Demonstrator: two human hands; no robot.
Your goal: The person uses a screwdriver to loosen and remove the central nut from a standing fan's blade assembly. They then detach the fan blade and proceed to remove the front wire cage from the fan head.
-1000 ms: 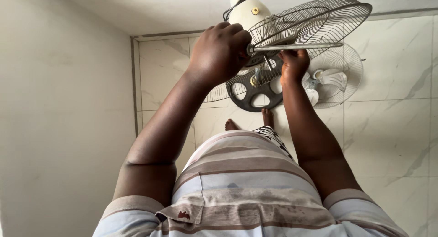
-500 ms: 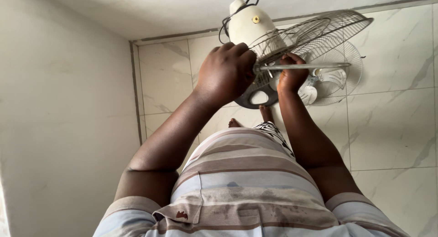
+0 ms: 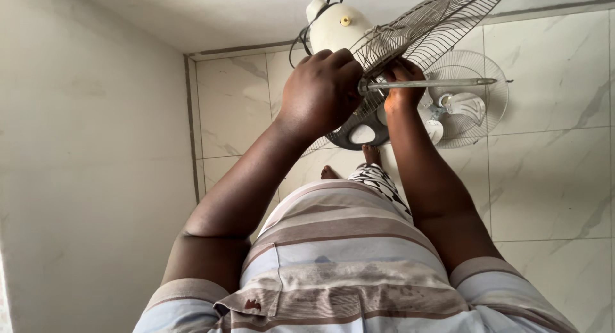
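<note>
The left hand (image 3: 323, 89) is curled tight around the edge of a round metal wire fan guard (image 3: 429, 25), holding it; the right hand (image 3: 402, 83) is just beside it, fingers closed on a long thin metal rod (image 3: 429, 84) that sticks out sideways, away from the left hand; the rod may be a screwdriver, but the view is too poor to be sure. Just past the left hand's knuckles sits the cream plastic fan motor body (image 3: 336, 25) with a black cord looped on it; right under both hands is a dark grey round fan back piece (image 3: 359, 135), partly hidden by the wrists. Beyond the right hand, a second white wire fan guard with fan blades (image 3: 464, 105) lies on the pale marble tile floor (image 3: 551, 179). Below the arms is the person's striped shirt (image 3: 346, 243), with stains on it; two bare feet (image 3: 370, 155) show near the grey piece; a plain cream wall (image 3: 90, 166) stands on the left hand's side.
</note>
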